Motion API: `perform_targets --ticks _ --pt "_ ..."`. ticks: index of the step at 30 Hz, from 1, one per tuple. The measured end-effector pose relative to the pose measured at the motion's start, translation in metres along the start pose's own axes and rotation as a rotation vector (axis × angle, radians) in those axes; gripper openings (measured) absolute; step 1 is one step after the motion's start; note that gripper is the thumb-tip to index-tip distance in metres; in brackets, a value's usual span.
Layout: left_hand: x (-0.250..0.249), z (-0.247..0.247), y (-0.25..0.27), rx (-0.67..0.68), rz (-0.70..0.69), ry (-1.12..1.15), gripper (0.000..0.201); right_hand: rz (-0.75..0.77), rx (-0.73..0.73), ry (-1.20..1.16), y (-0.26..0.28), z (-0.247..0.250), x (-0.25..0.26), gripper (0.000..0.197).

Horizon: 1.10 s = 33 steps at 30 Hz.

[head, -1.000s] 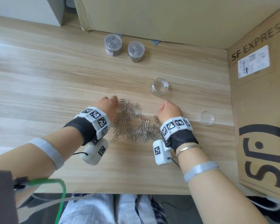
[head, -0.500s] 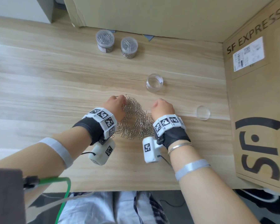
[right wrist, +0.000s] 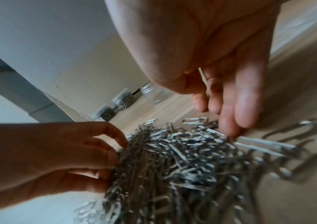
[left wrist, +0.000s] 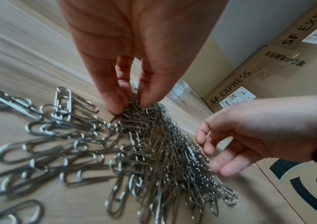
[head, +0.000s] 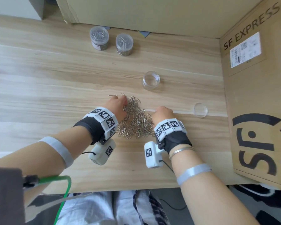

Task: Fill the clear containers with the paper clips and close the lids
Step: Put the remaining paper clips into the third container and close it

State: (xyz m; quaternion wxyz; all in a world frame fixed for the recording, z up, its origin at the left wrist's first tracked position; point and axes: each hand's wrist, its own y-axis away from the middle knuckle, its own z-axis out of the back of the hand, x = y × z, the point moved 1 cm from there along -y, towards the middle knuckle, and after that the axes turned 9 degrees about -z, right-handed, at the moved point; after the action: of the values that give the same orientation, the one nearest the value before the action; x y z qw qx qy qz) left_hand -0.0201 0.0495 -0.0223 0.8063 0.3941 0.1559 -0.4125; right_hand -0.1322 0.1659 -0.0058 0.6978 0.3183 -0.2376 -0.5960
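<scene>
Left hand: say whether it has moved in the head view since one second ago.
Yes. The left hand has slid to its right, closing on the empty clear round plastic container and bunching the silver metal paper clips.

light: soft, even daylight | wrist views: blurred, edges warped | head view: sharp
</scene>
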Motion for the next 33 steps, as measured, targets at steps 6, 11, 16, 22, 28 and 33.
perform_targets --ticks 6,11,16,22,28,33 --pt "0.003 0.007 0.003 0.009 0.009 -0.070 0.015 -0.009 -0.034 -0.001 -0.002 0.013 -0.014 0.024" --pt "0.005 0.005 0.006 0.056 -0.007 -0.095 0.016 -0.077 0.004 0.186 0.004 0.001 -0.033 0.035" --pt "0.000 -0.002 0.006 0.076 -0.032 -0.069 0.016 0.053 0.041 0.049 0.008 -0.017 -0.012 0.021" --pt "0.013 0.013 0.009 0.085 0.007 -0.051 0.012 0.164 0.027 -0.187 0.014 -0.009 0.002 0.025" --pt "0.031 0.029 0.018 0.167 0.039 -0.138 0.040 0.506 0.004 -0.047 0.032 -0.019 0.017 0.012" --pt "0.045 0.034 0.025 0.128 0.045 -0.210 0.043 0.682 -0.010 0.052 0.039 -0.040 0.034 0.031"
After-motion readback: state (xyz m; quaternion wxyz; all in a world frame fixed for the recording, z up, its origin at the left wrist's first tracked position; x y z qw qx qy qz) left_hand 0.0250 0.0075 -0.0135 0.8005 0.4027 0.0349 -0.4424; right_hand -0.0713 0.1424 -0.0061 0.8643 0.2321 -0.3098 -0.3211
